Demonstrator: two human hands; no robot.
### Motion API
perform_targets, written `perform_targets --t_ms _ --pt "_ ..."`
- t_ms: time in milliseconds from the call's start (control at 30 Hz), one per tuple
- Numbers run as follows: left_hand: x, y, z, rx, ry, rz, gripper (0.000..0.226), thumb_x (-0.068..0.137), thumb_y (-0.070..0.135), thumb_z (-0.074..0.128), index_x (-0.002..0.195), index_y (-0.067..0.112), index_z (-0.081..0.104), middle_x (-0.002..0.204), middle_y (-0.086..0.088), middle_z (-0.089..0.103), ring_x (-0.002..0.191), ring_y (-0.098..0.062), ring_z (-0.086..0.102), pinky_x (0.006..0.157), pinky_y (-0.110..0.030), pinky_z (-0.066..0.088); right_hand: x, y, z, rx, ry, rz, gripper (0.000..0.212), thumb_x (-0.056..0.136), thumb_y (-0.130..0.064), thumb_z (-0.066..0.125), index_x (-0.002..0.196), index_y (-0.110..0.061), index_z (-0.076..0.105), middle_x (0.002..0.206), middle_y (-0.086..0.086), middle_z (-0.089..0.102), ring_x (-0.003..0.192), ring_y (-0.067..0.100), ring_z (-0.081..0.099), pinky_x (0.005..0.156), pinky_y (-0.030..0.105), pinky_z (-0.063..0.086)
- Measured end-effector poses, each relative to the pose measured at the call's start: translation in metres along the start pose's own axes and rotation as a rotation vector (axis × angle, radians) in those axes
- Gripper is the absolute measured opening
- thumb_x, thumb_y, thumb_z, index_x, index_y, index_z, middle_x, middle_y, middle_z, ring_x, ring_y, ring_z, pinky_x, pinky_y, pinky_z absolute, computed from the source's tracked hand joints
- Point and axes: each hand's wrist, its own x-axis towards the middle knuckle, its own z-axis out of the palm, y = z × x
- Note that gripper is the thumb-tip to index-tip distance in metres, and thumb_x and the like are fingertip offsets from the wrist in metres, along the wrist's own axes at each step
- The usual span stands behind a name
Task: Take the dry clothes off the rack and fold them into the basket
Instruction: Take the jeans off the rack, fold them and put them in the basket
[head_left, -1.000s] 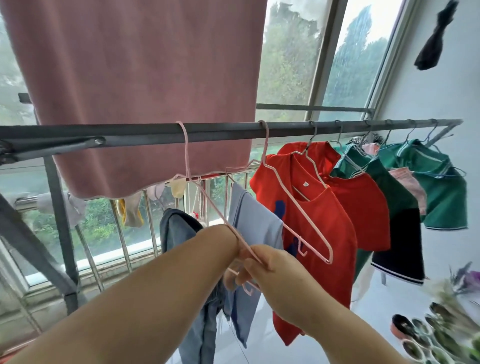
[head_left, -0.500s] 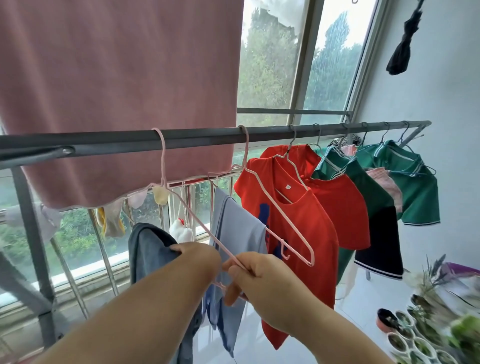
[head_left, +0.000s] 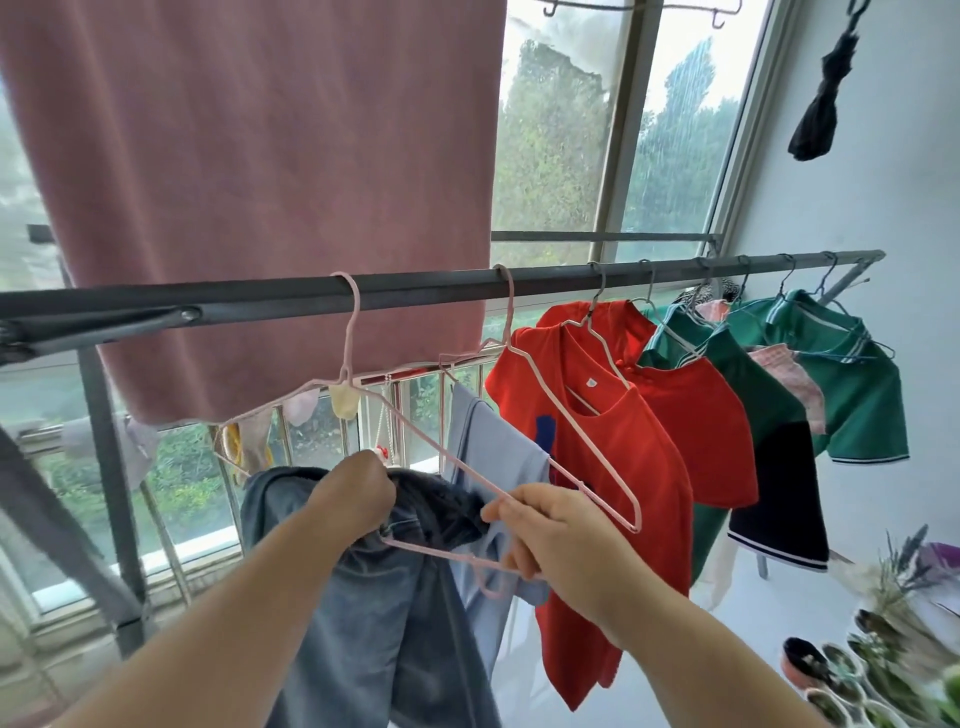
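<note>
A grey rack bar (head_left: 441, 288) runs across the view. A pink wire hanger (head_left: 353, 332) hooks over it and carries dark blue-grey jeans (head_left: 374, 623). My left hand (head_left: 353, 493) grips the jeans at the top, by the hanger's lower bar. My right hand (head_left: 550, 535) pinches that hanger's right corner. Behind hangs a light blue garment (head_left: 483, 447) on a second pink hanger (head_left: 506, 306). To the right hang two red shirts (head_left: 623, 467), then green shirts (head_left: 852, 395). No basket is in view.
A large pink cloth (head_left: 270, 182) hangs over a higher bar against the window. Small socks (head_left: 344, 402) dangle on a rail behind. A folded black umbrella (head_left: 821, 104) hangs on the right wall. Potted plants (head_left: 883, 649) stand on the floor at lower right.
My left hand has moved from beside the right hand to the top of the jeans and closed on them. The view has tilted upward; the right hand keeps its hold on the hanger.
</note>
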Motion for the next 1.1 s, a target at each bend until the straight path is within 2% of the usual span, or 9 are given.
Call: perform_targets --t_ms 167,267,333,433,533,633,800,967,1100 --pt "-0.019 -0.011 -0.008 -0.858 0.129 -0.06 0.008 0.095 0.009 0.061 0.092 0.01 0.068 0.087 -0.021 0.071 0.084 -0.039 0.069 0.08 -0.05 0.058 0.003 -0.004 -0.014 0.085 0.035 -0.022 0.025 0.101 -0.01 0.046 0.104 -0.007 0.07 0.046 0.0 0.051 0.048 0.009 0.051 0.07 0.026 0.055" --pt "-0.03 -0.019 -0.017 -1.283 0.002 -0.135 0.013 0.096 0.003 0.056 0.103 0.002 0.067 0.1 -0.023 0.071 0.094 -0.036 0.069 0.082 -0.044 0.057 0.005 -0.006 -0.021 0.117 0.053 -0.026 0.023 0.101 -0.012 0.049 0.101 -0.012 0.072 0.047 0.001 0.048 0.052 0.012 0.05 0.076 0.033 0.057" --pt "-0.037 -0.025 -0.022 -1.431 -0.109 -0.124 0.022 0.096 0.007 0.054 0.111 -0.006 0.064 0.107 -0.025 0.071 0.098 -0.035 0.069 0.079 -0.041 0.059 0.004 -0.008 -0.028 0.128 0.063 -0.031 0.024 0.1 -0.014 0.05 0.099 -0.014 0.073 0.049 0.003 0.047 0.056 0.013 0.053 0.069 0.026 0.055" --pt "-0.045 -0.027 -0.028 -1.517 -0.152 -0.111 0.025 0.096 0.015 0.053 0.1 -0.003 0.069 0.098 -0.018 0.074 0.087 -0.028 0.073 0.074 -0.04 0.06 0.003 -0.011 -0.036 0.163 0.08 -0.04 0.023 0.099 -0.014 0.053 0.092 -0.015 0.074 0.05 0.004 0.043 0.06 0.019 0.052 0.057 0.018 0.052" --pt "-0.047 -0.028 -0.029 -1.627 -0.112 -0.123 0.028 0.093 0.021 0.055 0.084 0.006 0.077 0.087 -0.013 0.076 0.077 -0.025 0.074 0.074 -0.041 0.059 0.007 -0.012 -0.04 0.144 0.124 -0.063 0.022 0.097 -0.016 0.057 0.084 -0.017 0.075 0.052 0.003 0.041 0.057 0.019 0.046 0.054 0.02 0.048" --pt "-0.05 -0.035 -0.024 -1.663 -0.084 -0.178 0.023 0.083 0.031 0.066 0.093 0.011 0.073 0.085 -0.01 0.074 0.073 -0.026 0.069 0.074 -0.04 0.058 0.011 -0.009 -0.045 0.11 0.186 -0.091 0.02 0.093 -0.021 0.063 0.077 -0.019 0.076 0.052 0.002 0.043 0.053 0.015 0.045 0.055 0.025 0.044" --pt "-0.056 -0.045 -0.011 -1.739 -0.11 -0.17 0.036 0.09 0.034 0.061 0.066 0.012 0.078 0.067 -0.01 0.071 0.056 -0.025 0.066 0.06 -0.036 0.057 0.016 -0.003 -0.049 0.07 0.251 -0.124 0.018 0.093 -0.023 0.064 0.08 -0.018 0.074 0.06 0.005 0.05 0.053 0.011 0.049 0.061 0.031 0.047" --pt "-0.066 -0.059 -0.003 -1.693 -0.189 -0.15 0.027 0.08 0.024 0.059 0.081 0.003 0.075 0.076 -0.016 0.073 0.063 -0.027 0.069 0.063 -0.035 0.06 0.021 0.002 -0.045 0.03 0.321 -0.138 0.021 0.093 -0.029 0.063 0.077 -0.02 0.072 0.059 0.003 0.054 0.056 0.018 0.046 0.055 0.035 0.042" --pt "-0.08 -0.074 0.013 -1.442 -0.325 -0.252 0.031 0.068 0.007 0.061 0.096 -0.005 0.069 0.083 -0.021 0.073 0.066 -0.03 0.072 0.059 -0.037 0.061 0.023 0.008 -0.043 0.043 0.341 -0.133 0.021 0.093 -0.028 0.063 0.076 -0.019 0.071 0.059 0.002 0.058 0.054 0.016 0.048 0.055 0.036 0.045"
